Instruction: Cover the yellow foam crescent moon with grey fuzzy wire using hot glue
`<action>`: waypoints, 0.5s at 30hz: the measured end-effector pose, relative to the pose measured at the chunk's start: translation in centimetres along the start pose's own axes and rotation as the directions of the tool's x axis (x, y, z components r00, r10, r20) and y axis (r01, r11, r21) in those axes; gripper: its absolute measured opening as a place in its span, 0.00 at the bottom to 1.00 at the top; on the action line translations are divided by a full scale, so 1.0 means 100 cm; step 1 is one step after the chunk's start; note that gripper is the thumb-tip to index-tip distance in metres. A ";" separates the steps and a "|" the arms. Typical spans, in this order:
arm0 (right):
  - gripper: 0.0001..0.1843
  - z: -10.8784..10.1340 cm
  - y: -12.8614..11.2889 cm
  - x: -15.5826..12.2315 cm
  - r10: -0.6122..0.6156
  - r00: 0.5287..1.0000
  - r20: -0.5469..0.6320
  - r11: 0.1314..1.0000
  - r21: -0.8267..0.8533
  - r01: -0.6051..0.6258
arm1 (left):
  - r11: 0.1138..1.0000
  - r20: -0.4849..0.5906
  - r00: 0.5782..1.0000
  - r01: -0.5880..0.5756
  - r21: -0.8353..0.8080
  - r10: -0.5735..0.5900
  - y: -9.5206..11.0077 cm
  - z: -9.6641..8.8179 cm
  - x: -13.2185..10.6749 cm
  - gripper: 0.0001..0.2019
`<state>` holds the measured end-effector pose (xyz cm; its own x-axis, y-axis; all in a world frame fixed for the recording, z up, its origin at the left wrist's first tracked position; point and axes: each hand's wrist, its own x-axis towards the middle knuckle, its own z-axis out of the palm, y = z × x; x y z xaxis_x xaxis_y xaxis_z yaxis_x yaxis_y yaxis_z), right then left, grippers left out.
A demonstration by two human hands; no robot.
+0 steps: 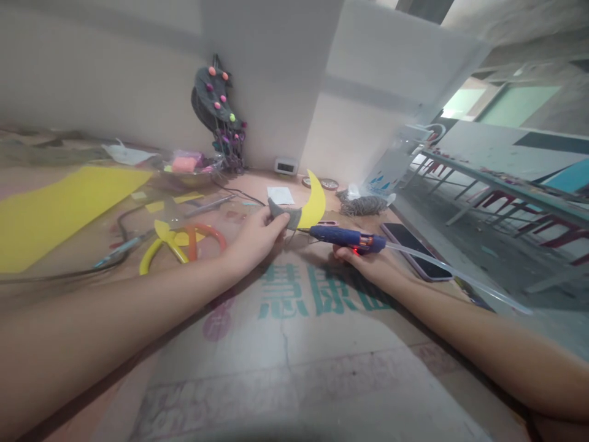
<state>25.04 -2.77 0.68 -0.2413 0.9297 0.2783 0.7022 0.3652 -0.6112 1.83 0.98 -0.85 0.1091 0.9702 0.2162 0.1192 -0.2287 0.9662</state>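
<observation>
My left hand (263, 233) pinches a yellow crescent moon cutout (314, 202) by its lower end, which is wrapped in grey yarn (291, 217). The bare yellow tip points upward. In my right hand (352, 255) is a blue hot glue gun (340, 236) with a small red light lit. Its nozzle points left and is at the edge of the wrapping; whether it touches cannot be made out. A long clear glue stick (460, 276) sticks out of the gun's back. Both hands are above a printed cardboard sheet (276, 368).
Yellow-and-orange-handled tools (168, 248), a yellow sheet (69, 209) and a cord lie left. A phone (416, 252) and a grey yarn bundle (363, 204) lie right. Behind stand a small digital clock (286, 166) and a grey moon ornament with pompoms (214, 101) against the wall.
</observation>
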 end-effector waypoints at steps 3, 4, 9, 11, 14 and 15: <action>0.19 0.000 -0.001 -0.001 0.024 1.000 -0.007 1.000 -0.007 -0.024 | 1.000 0.007 1.000 0.000 0.024 -0.001 0.000 -0.001 0.000 0.11; 0.19 0.000 -0.001 -0.001 0.031 0.999 -0.009 0.999 -0.013 -0.031 | 1.000 0.008 1.000 0.001 0.029 -0.001 0.000 -0.001 0.000 0.11; 0.18 -0.003 -0.007 -0.001 0.023 0.999 -0.044 0.999 -0.039 -0.025 | 1.000 0.010 1.000 -0.002 0.028 0.002 -0.002 -0.001 0.000 0.11; 0.17 -0.003 -0.008 -0.001 0.018 0.999 -0.049 0.999 -0.036 -0.019 | 1.000 0.007 1.000 -0.002 0.022 0.002 -0.003 -0.001 0.000 0.12; 0.16 -0.003 -0.008 0.000 0.014 0.999 -0.052 1.000 -0.017 -0.015 | 1.000 0.006 1.000 0.011 0.009 -0.011 -0.002 0.000 0.000 0.11; 0.17 -0.002 -0.008 0.000 0.011 0.998 -0.054 1.000 -0.006 -0.011 | 1.000 0.008 1.000 0.015 0.004 -0.015 -0.001 0.000 0.000 0.11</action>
<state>24.65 -3.03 1.31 -0.1972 0.9298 0.3108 0.7089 0.3542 -0.6099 1.81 1.00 -0.97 0.1148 0.9729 0.2005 0.1251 -0.2144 0.9687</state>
